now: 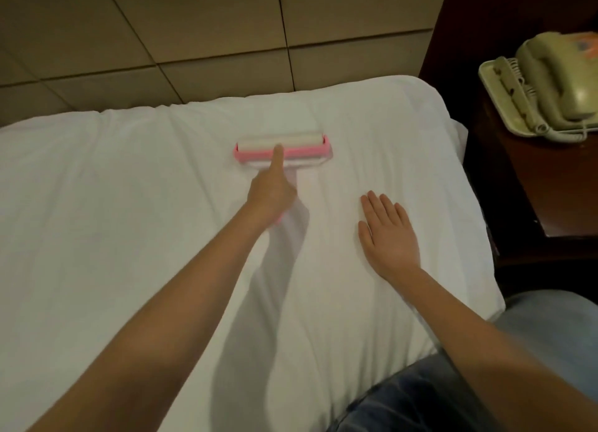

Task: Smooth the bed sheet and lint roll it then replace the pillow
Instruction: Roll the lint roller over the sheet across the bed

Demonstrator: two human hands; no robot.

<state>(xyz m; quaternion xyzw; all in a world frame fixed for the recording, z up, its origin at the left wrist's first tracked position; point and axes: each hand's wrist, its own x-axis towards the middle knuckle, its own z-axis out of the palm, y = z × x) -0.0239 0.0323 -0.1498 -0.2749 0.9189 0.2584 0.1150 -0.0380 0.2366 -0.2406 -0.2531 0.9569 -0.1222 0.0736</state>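
Nearest the camera, a knee in jeans (437, 396) rests against the edge of the bed, and both bare forearms reach out over the white bed sheet (129, 237). The right hand (390, 237) lies palm down on the sheet near the right side of the mattress, its fingers (385, 205) straight and close together, pinning the cloth. Further out, the left hand (270, 195) grips the handle of the pink lint roller (307, 140), with the index finger laid straight along the neck and its tip on the pink frame; the other fingers curl round the handle (mostly hidden under the hand). The roller head sits on the sheet close to the head of the bed, with shallow creases running past it on the right.

The job looks to be mid-rolling. The risk is that the sticky roll grabs loose cloth and drags a fold up with it, since the holding hand is well to the side of the roller's path. Pushing further could also run the head off the mattress edge against the padded headboard (194, 26). No pillow is in view. A telephone (556, 75) sits on the dark nightstand (517, 188) far right
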